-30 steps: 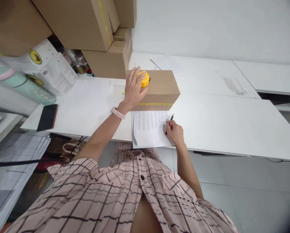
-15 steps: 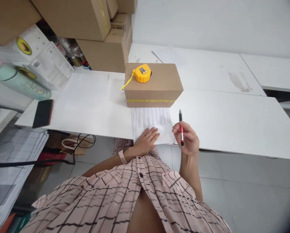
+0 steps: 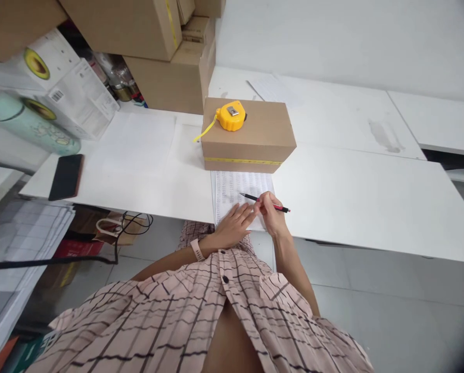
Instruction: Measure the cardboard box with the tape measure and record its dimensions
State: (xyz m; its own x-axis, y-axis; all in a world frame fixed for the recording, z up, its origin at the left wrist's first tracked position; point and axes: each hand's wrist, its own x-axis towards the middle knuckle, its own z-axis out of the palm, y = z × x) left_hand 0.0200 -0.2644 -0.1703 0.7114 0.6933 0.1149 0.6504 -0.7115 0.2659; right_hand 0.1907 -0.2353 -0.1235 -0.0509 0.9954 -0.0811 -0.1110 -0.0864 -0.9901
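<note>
My left hand (image 3: 235, 226) lies flat with fingers stretched out on a sheet of paper (image 3: 243, 184) covered in rows of small print. A red and black pen (image 3: 251, 197) is gripped in my right hand (image 3: 273, 212), its tip pointing left over the printed rows; whether it touches the paper I cannot tell. Right behind the sheet stands a closed brown cardboard box (image 3: 255, 147), with a yellow measuring strip along its front. On top of the box sits a yellow tape measure (image 3: 232, 116), its wrist strap hanging to the left.
At the left of the white table (image 3: 333, 191) lie a black phone (image 3: 66, 177) and blank paper (image 3: 139, 142). A mint bottle (image 3: 30, 124) and white avocado-printed boxes (image 3: 78, 101) stand behind them. Stacked cartons (image 3: 170, 83) fill the back left. Another sheet (image 3: 273, 88) lies behind the box.
My right hand has moved left over the printed sheet, and the pen has swung from upright to pointing left. My left hand stays on the paper.
</note>
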